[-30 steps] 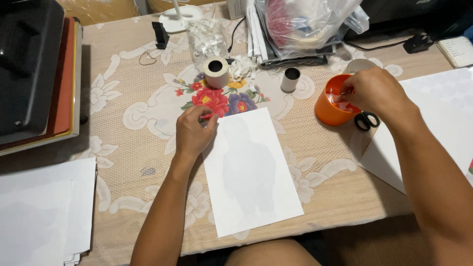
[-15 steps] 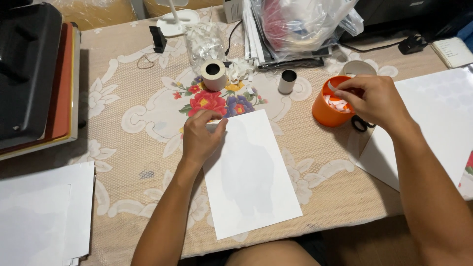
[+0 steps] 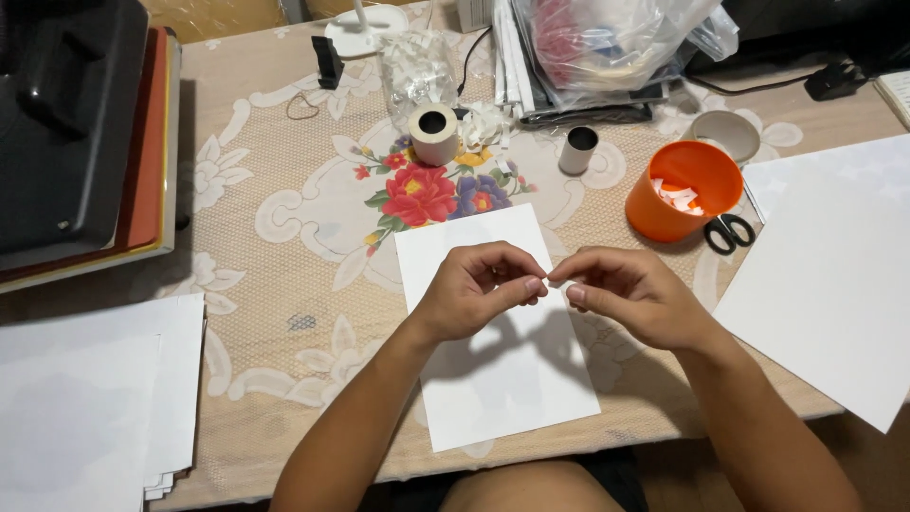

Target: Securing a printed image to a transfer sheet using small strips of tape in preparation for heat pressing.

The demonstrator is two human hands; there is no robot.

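A: Step in hand?
B: Both hands meet over the white sheet point(image 3: 493, 332). Left hand point(image 3: 472, 292) and right hand point(image 3: 627, 296) are fingertip to fingertip, pinching something tiny and pale between them; too small to tell what. Looks like peeling or separating a small piece, my guess.

A: Hands' state?
B: Together, fingers curled, thumbs and forefingers clamped on that bit. Raised above the sheet, going by the shadow below them.

A: What does the next move call for?
B: Fine fingertip control, probably a careful placement down onto the sheet.

A: Edges, room?
B: Sheet's near edge lies close to the table edge point(image 3: 664, 429). Orange cup point(image 3: 681, 190) with paper bits and scissors point(image 3: 728, 231) sit to the right, near but apart. Big white sheet point(image 3: 834, 275) overhangs far right. Paper stack point(image 3: 85, 398) left, well apart. Open cloth between.
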